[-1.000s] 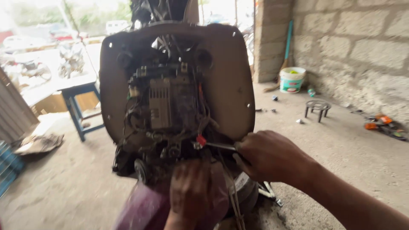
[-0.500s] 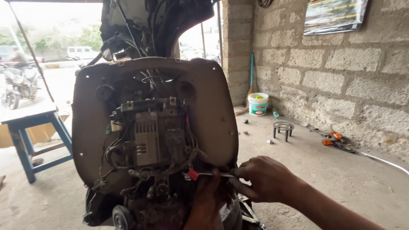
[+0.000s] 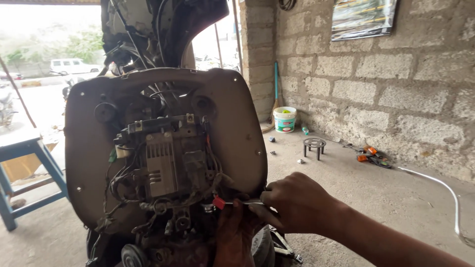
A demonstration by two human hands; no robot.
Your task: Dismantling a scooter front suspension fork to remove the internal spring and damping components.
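Head view | right hand (image 3: 297,205) fist-closed on metal tool (image 3: 245,202) with red tip, lower centre | left hand (image 3: 235,232) below it, grip unclear | wiring unit (image 3: 168,163) on scooter panel (image 3: 237,128), frame centre

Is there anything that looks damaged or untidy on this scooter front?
Yes. The scooter's front panel is uncovered, and tangled wires hang loose around the grey finned box.

I saw a beige scooter panel (image 3: 237,128) around a grey finned module (image 3: 161,168) and black wires (image 3: 118,185), a red-tipped silver tool (image 3: 232,202), a blue stool (image 3: 29,163), and a white-and-green bucket (image 3: 284,119).
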